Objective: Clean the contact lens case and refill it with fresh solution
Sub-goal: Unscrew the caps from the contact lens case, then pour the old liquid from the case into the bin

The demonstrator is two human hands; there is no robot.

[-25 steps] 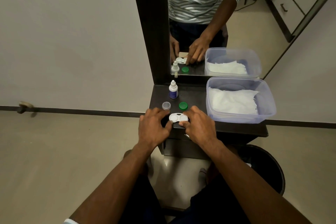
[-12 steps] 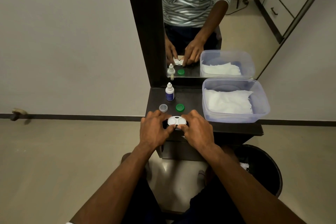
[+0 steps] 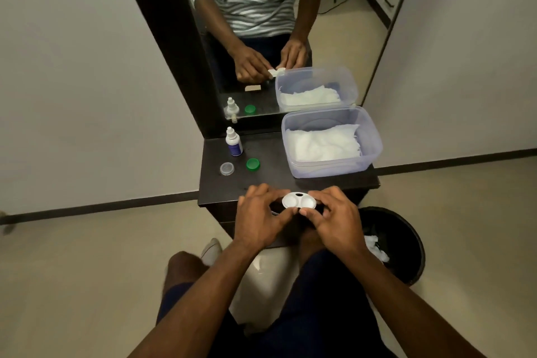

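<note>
A person stands at a small dark desk (image 3: 261, 180) set against a mirror (image 3: 334, 38), seen from above. Both hands hold a white contact lens case (image 3: 298, 202) at the near edge of the desk. The left hand (image 3: 260, 218) has its grip on the left end of the case, thumb and fingers curled around it. The right hand (image 3: 334, 219) pinches the right end the same way. The case lies flat between them, its two round wells facing up and uncovered, with a small dark hole in the middle of its far edge.

Farther back on the desk, a small white solution bottle (image 3: 234, 142) with a blue label stands upright near the mirror. In front of it lie a clear round cap (image 3: 227, 168) and, to its right, a green round cap (image 3: 252, 164), a little apart from each other. On the right side of the desk sits a clear plastic box (image 3: 369, 154) holding white tissues (image 3: 322, 144). A black bin (image 3: 401, 241) stands on the floor at the right, with white scraps inside.
</note>
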